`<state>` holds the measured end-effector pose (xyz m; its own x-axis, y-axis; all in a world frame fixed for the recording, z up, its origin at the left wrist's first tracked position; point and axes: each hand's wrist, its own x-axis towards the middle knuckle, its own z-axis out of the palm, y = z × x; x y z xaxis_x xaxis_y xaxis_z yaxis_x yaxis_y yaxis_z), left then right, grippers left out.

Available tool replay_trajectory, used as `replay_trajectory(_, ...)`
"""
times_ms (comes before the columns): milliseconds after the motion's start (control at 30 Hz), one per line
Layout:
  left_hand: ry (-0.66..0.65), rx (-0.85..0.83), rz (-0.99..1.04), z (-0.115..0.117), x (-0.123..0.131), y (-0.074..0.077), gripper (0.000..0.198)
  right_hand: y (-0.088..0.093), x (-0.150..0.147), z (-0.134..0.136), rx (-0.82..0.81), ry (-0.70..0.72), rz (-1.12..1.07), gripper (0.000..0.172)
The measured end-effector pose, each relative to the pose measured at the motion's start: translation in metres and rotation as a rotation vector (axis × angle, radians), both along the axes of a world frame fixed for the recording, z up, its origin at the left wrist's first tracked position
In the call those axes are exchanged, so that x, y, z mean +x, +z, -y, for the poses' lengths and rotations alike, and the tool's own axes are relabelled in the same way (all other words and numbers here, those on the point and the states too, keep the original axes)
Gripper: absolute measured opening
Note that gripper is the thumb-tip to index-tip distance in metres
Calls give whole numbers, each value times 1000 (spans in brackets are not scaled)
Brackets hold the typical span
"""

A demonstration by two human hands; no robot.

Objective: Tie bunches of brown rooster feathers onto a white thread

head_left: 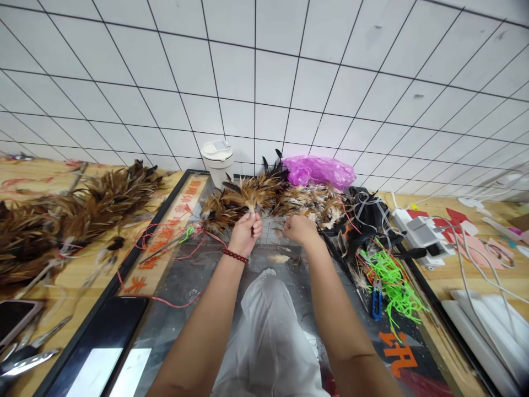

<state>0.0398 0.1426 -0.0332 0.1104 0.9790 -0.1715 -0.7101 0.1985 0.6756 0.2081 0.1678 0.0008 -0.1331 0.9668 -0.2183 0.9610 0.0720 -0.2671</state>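
My left hand point(247, 232), with a dark red bead bracelet point(235, 255) at the wrist, is closed round the pale quill ends of a bunch of brown feathers point(248, 197) that fans out above the fist. To its right, my right hand point(300, 229) has its fingers curled at the near edge of a pile of pale and brown feathers point(312, 199). Whatever its fingertips hold, if anything, is hidden. A few loose feather bits point(279, 258) lie on the dark board point(185, 281) between my forearms. Red cord point(177, 256) trails over the board to the left.
A white lidded cup point(218, 161) and a pink plastic bag point(318, 171) stand by the tiled wall. On the right are green string point(394, 281), blue thread snips point(376, 300) and a power strip point(421, 231). Leftward lie a long feather bundle point(82, 212) and a phone point(103, 342).
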Motion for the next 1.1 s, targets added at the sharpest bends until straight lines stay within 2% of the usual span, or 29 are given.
replay_trajectory(100,-11,25,-3,1,1,0,22,-7,-2,-4,9,57,-193,5)
replay_trajectory(200,24,35,-57,2,5,0,21,-4,0,-6,-18,40,-706,6)
replay_trajectory(300,40,-7,-136,2,9,0,21,5,-1,-4,-176,-34,-1146,19)
replay_trajectory(400,25,-43,-196,3,12,0,20,7,-7,-1,-225,-49,-1296,26)
replay_trajectory(500,6,-54,-221,4,12,1,19,-1,-16,-2,-138,-30,-1300,25)
replay_trajectory(667,-27,-62,-243,5,11,2,19,-19,-26,-7,91,-5,-1112,21)
replay_trajectory(833,-55,-47,-270,5,11,0,27,-25,-29,-8,129,4,-1059,20)
replay_trajectory(967,-22,-15,-266,3,11,-3,30,-21,-22,-9,126,43,-1010,19)
replay_trajectory(1067,23,3,-235,1,11,-4,32,-14,-8,-8,128,177,-728,12)
replay_trajectory(1100,27,5,-227,1,11,-5,32,-12,-2,-8,119,235,-597,14)
